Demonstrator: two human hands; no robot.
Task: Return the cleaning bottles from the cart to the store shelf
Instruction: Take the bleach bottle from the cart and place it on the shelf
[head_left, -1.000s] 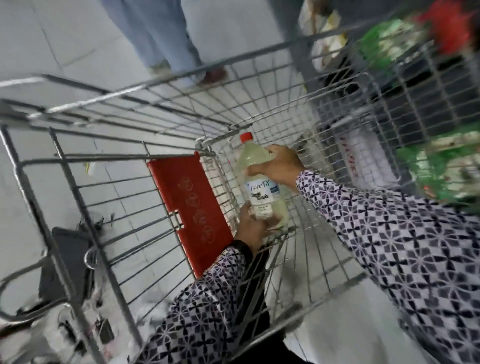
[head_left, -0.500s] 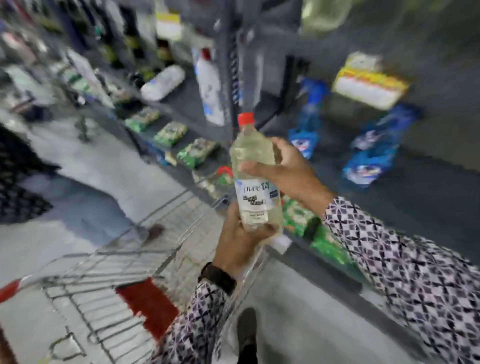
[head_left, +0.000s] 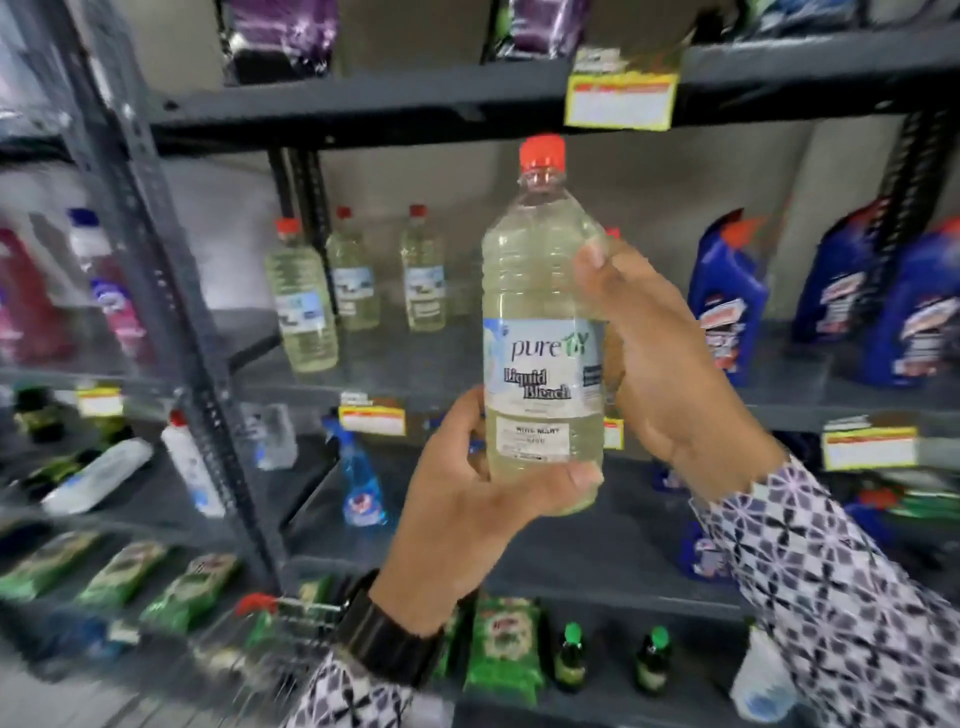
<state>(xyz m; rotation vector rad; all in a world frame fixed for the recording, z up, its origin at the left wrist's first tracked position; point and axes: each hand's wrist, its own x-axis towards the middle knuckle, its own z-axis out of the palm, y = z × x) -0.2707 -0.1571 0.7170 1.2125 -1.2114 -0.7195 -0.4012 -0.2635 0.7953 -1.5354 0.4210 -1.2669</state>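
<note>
bleach bottle held upright in front of the shelf, not yet set down.
left hand wraps its base, right hand closed round its side; best slot: bare board right of the matching bottles; lower base first, label outward.

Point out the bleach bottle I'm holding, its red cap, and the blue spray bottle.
bleach bottle (head_left: 543, 364), head view, front label.
red cap (head_left: 542, 152), head view, cap side.
blue spray bottle (head_left: 362, 491), head view, body.
</note>
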